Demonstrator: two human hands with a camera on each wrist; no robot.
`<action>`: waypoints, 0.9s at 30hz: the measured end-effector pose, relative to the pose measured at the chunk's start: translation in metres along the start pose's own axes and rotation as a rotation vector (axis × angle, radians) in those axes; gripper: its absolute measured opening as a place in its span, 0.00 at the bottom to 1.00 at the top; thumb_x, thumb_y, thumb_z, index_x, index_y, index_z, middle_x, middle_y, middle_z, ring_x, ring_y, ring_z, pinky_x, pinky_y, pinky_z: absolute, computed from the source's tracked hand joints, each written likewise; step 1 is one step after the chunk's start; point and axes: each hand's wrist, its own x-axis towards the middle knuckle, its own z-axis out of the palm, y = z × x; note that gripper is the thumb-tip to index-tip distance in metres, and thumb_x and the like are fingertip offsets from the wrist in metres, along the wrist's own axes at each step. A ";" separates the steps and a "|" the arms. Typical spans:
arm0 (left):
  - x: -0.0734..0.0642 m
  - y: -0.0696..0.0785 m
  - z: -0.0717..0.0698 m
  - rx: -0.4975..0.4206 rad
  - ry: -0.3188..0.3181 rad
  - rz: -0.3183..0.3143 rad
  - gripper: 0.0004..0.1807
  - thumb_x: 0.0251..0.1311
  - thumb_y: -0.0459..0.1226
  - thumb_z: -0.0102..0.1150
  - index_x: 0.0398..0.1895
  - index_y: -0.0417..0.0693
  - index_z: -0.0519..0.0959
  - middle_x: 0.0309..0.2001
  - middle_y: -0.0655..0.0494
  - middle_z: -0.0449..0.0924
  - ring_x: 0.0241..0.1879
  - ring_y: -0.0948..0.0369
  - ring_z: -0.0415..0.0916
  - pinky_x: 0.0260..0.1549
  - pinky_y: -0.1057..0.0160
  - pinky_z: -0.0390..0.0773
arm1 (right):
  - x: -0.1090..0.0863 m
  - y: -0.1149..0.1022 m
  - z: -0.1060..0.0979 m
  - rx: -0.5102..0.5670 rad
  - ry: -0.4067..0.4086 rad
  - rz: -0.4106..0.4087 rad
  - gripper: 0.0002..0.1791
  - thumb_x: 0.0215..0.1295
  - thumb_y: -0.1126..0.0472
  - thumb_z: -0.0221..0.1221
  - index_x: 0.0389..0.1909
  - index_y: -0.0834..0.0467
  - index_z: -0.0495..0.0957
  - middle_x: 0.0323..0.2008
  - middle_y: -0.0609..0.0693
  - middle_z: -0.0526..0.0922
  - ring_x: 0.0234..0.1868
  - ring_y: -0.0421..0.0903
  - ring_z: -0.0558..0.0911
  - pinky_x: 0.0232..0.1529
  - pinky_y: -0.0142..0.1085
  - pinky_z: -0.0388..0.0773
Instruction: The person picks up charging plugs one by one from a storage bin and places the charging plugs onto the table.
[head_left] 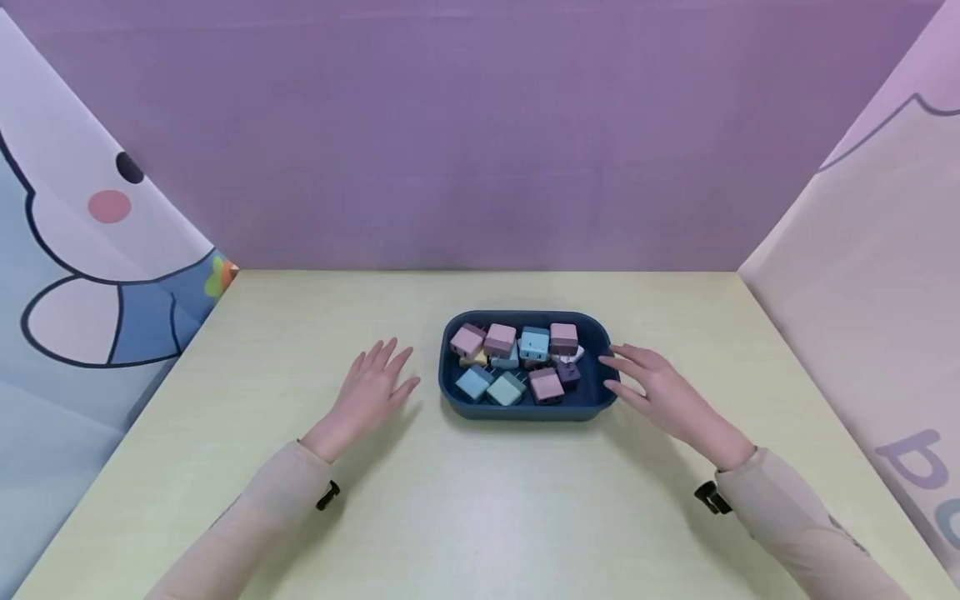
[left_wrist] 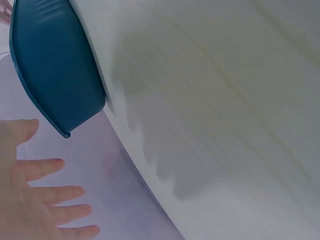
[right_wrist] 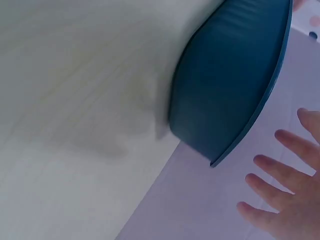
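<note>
A dark blue oval-cornered tray [head_left: 517, 412] stands on the table, holding several small plug chargers. Among them are pink chargers [head_left: 546, 386], light blue chargers [head_left: 535, 343], a green charger [head_left: 506, 389] and a dark purple charger [head_left: 567, 374]. My left hand [head_left: 371, 387] hovers left of the tray, its fingers spread and holding nothing. At the tray's right end, my right hand [head_left: 660, 392] has its fingers extended, with the fingertips overlapping the rim in the head view. Both wrist views show the tray's outer wall [left_wrist: 55, 65] beside spread fingers; the chargers are hidden there.
The pale wooden table [head_left: 495, 500] meets a purple backdrop [head_left: 480, 142] behind the tray. Printed cloth panels flank it, the left panel [head_left: 67, 317] with a cartoon figure and the right panel [head_left: 862, 292] with lettering. Dark wrist clips [head_left: 711, 497] hang under the sleeves.
</note>
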 end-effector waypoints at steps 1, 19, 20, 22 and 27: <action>0.000 0.000 0.000 -0.005 0.004 0.005 0.28 0.61 0.47 0.46 0.60 0.39 0.64 0.62 0.36 0.57 0.61 0.41 0.51 0.56 0.41 0.52 | 0.000 -0.002 0.000 0.000 -0.012 -0.002 0.21 0.55 0.61 0.59 0.50 0.64 0.73 0.52 0.65 0.70 0.54 0.61 0.67 0.52 0.53 0.63; -0.004 -0.003 -0.002 0.000 0.041 0.059 0.18 0.59 0.43 0.50 0.47 0.40 0.76 0.51 0.38 0.71 0.53 0.44 0.66 0.51 0.44 0.63 | 0.000 -0.025 0.012 -0.050 0.023 -0.184 0.12 0.43 0.61 0.67 0.30 0.61 0.81 0.29 0.50 0.75 0.31 0.42 0.72 0.29 0.31 0.74; -0.004 -0.003 -0.002 0.001 0.043 0.060 0.18 0.59 0.43 0.51 0.46 0.40 0.76 0.50 0.38 0.72 0.52 0.44 0.66 0.50 0.45 0.63 | 0.000 -0.025 0.013 -0.052 0.031 -0.191 0.12 0.43 0.61 0.67 0.30 0.62 0.81 0.29 0.50 0.74 0.30 0.42 0.72 0.28 0.31 0.73; -0.004 -0.003 -0.003 0.002 0.050 0.068 0.17 0.59 0.43 0.51 0.45 0.40 0.77 0.49 0.39 0.73 0.52 0.45 0.67 0.50 0.45 0.64 | -0.001 -0.025 0.014 -0.051 0.045 -0.203 0.11 0.42 0.63 0.68 0.29 0.62 0.81 0.28 0.50 0.74 0.29 0.42 0.71 0.27 0.31 0.73; -0.001 -0.002 -0.006 0.015 0.093 0.112 0.16 0.57 0.42 0.54 0.42 0.40 0.78 0.45 0.40 0.76 0.48 0.47 0.71 0.47 0.47 0.68 | -0.001 -0.027 0.018 -0.039 0.048 -0.208 0.08 0.42 0.66 0.67 0.27 0.61 0.81 0.26 0.49 0.74 0.27 0.41 0.71 0.26 0.29 0.72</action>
